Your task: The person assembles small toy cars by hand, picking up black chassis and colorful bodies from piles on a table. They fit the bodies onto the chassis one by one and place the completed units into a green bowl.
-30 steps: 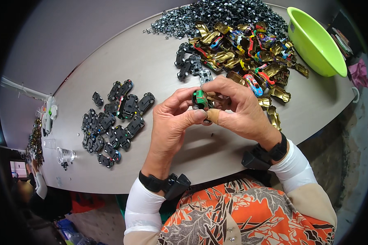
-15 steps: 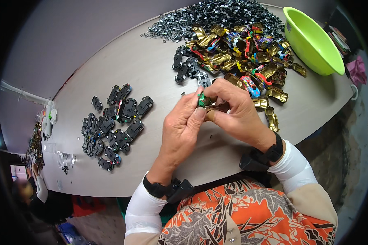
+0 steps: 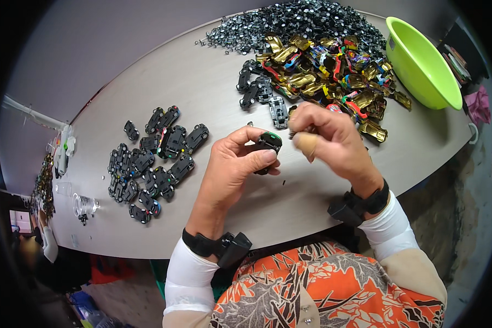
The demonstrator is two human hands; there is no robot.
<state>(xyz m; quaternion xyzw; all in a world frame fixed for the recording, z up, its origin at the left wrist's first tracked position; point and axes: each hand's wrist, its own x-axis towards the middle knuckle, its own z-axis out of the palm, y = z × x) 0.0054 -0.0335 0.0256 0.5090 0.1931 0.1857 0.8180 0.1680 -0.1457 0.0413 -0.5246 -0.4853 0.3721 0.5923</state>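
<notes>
My left hand (image 3: 232, 164) is closed on a small toy car (image 3: 268, 143), its black underside up and a green edge showing. To the right, apart from the car, my right hand (image 3: 333, 143) is pinched with its fingers curled. A dark bit shows at its fingertips, too blurred to name. Beyond the hands lies a grey-and-black car chassis (image 3: 279, 112), close to a few black chassis (image 3: 251, 90). A heap of gold and coloured car body shells (image 3: 311, 71) spreads behind my right hand.
Several toy cars (image 3: 153, 175) lie wheels up on the table (image 3: 213, 87) at left. Behind the shells rises a pile of small wheel parts (image 3: 295, 24). A lime-green basin (image 3: 421, 65) leans at far right. A clear cup (image 3: 85, 205) stands far left, near another person's arm (image 3: 50, 243).
My right hand has let go of the car and moved right. My left hand keeps the car, now turned with its black underside showing.
</notes>
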